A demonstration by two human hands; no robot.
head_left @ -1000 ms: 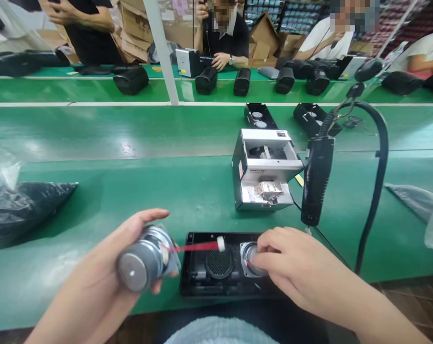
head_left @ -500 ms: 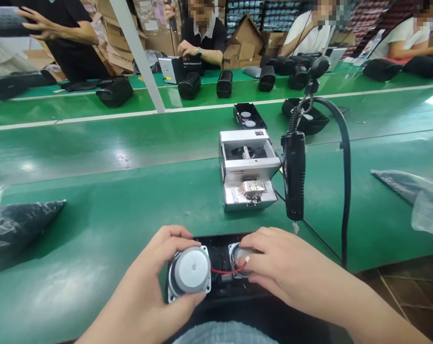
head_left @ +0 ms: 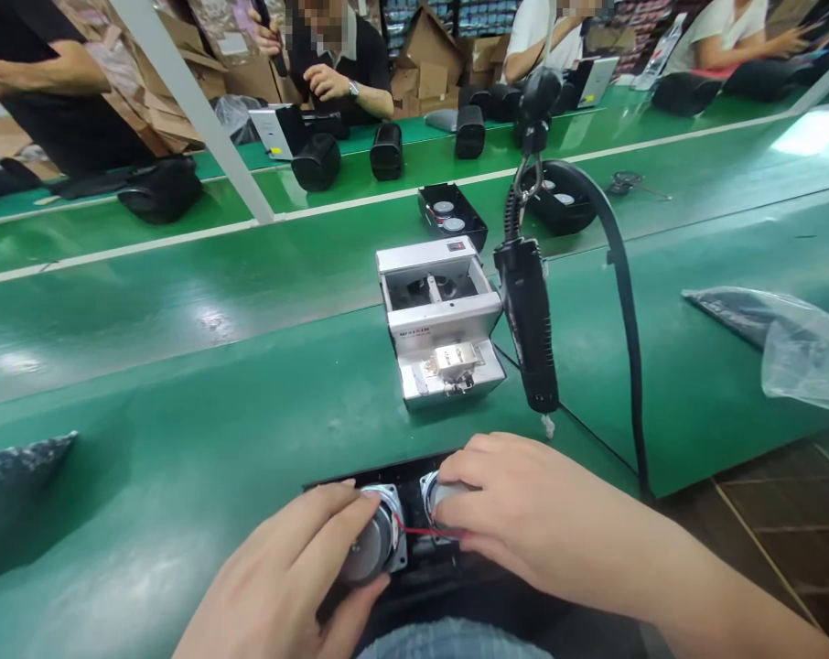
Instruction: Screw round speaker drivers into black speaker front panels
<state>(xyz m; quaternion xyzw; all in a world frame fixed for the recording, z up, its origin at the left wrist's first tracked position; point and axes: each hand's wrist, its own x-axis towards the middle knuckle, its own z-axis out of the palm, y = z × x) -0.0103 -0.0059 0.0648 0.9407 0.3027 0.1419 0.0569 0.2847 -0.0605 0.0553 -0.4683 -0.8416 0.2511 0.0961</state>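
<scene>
In the head view, the left hand (head_left: 277, 577) is clamped around a round speaker driver (head_left: 373, 546) and the right hand (head_left: 538, 513) around a second driver (head_left: 448, 491). A red wire (head_left: 428, 531) joins them, both over a black speaker housing (head_left: 380, 472) on the green counter (head_left: 181, 458).

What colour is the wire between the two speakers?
The wire is red, best seen in the head view.

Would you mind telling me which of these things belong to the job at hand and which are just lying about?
At hand: left hand holding a round silver metal speaker driver; right hand on a second silver speaker driver; thin red wire; black rectangular speaker housing.

Lying about: silver metal screw feeder; hanging black electric screwdriver; clear plastic bag.
</scene>
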